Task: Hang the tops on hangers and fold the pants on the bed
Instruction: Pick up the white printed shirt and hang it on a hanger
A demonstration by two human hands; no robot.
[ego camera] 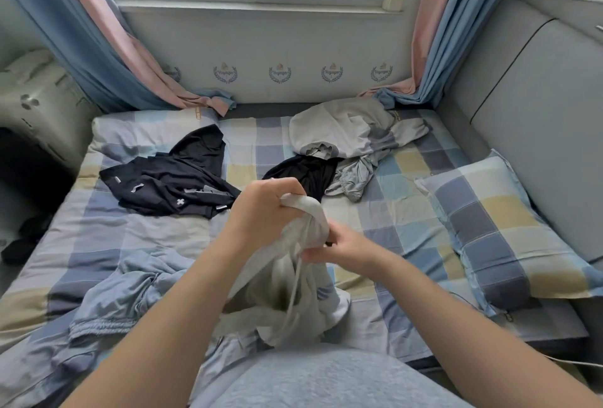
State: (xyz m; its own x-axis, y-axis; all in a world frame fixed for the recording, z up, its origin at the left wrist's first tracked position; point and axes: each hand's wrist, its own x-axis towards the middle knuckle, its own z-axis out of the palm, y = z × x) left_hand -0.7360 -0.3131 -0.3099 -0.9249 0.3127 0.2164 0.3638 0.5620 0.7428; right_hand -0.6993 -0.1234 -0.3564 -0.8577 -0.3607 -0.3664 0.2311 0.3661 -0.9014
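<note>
Well to the left of the fingers, a heap of black tops (169, 179) lay spread on the checked bed (391, 212). Below and left of the fingers, nearer the person, a blue-grey garment (130, 283) lay crumpled.

The left hand (264, 208) was raised over the middle of the bed, its fingers (288, 190) curled tight round a bunched edge of a light grey garment (277, 277). The garment hung from that grip down to the sheet by the person's waist. A thin cord (296, 277) trailed down its front. Whether it was a top or a pair of pants could not be told from the folds.

Just right of and below that grip, the right hand (346, 246) pinched the same cloth between thumb and fingers. A small dark thing at its fingertips was too hidden to name.

Beyond both hands lay a black garment (306, 172), and further off to the right a pale grey heap (352, 133). A checked pillow (489, 234) sat well to the right of the fingers.

The step in hand looked like sorting out one piece, with both hands working along its edge to find an opening or waistband. The task seemed barely begun, since nothing on the bed was folded and no hanger was in view. The next move probably called for shaking the cloth open so its shape showed. A pair of pants would then need laying flat on the bare sheet, and a top would need a hanger fetched.
</note>
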